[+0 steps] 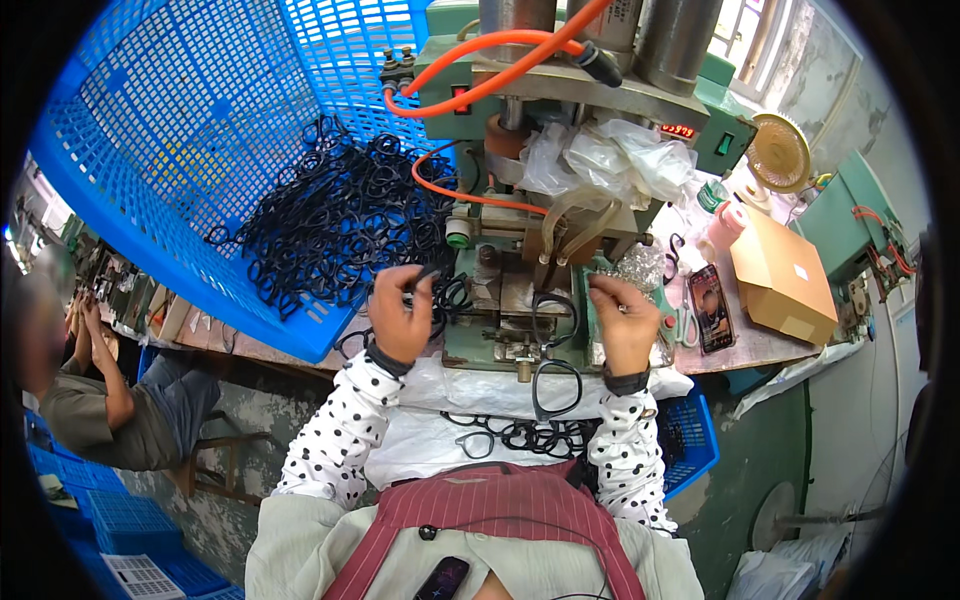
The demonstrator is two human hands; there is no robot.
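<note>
My left hand is raised at the edge of the blue crate, its fingers pinched on a black rubber ring beside the heap of black rings. My right hand is closed near the right side of the green press machine, next to a crumpled clear bag; what it holds is too small to tell. A ring hangs off the machine's front. More finished rings lie on the white sheet in my lap.
Orange hoses loop over the machine top. A cardboard box, phone, scissors and small fan sit on the right. Another person sits at the left. A blue basket stands lower right.
</note>
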